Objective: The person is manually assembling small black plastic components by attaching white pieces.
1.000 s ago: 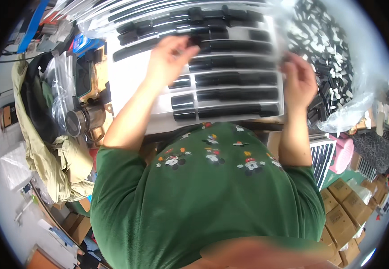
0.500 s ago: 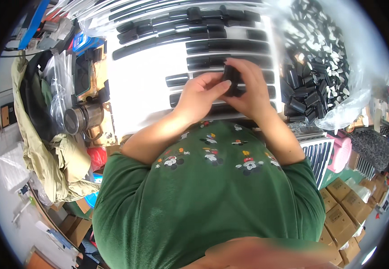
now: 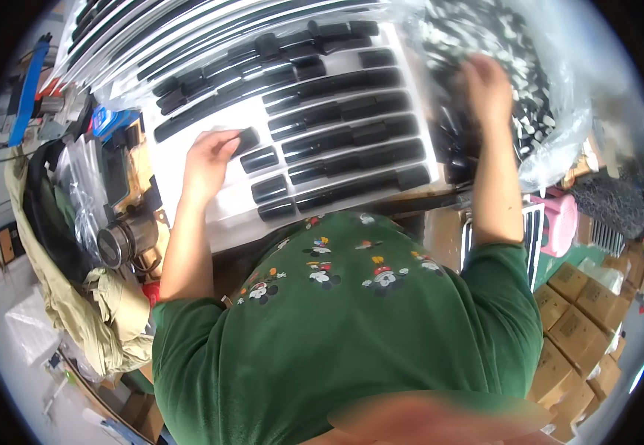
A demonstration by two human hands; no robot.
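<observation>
My left hand [image 3: 210, 159] is closed on a short black cylindrical piece [image 3: 246, 141] at the left end of a row. That piece is at a white foam tray [image 3: 177, 165], whose slots hold several rows of glossy black pieces [image 3: 351, 137]. Single black pieces [image 3: 259, 159] lie just beyond my left fingertips, nearer to me. To the right, my right hand [image 3: 489, 93] is over a clear plastic bag [image 3: 552, 159] of loose black and white pieces [image 3: 526, 67]. Its fingers are blurred, and I cannot make out whether they grip anything.
Stacked trays [image 3: 114, 52] stand at the far left. Left of the tray are a glass jar [image 3: 125, 241], a phone-like dark device [image 3: 120, 174] and a beige jacket [image 3: 58, 278]. A pink plastic stool [image 3: 559, 222] and cardboard boxes [image 3: 578, 334] are at the right.
My hands, together on a black piece before, have moved apart. The left has carried a black piece left to the tray; the right has gone up and right to the bag. The view has shifted.
</observation>
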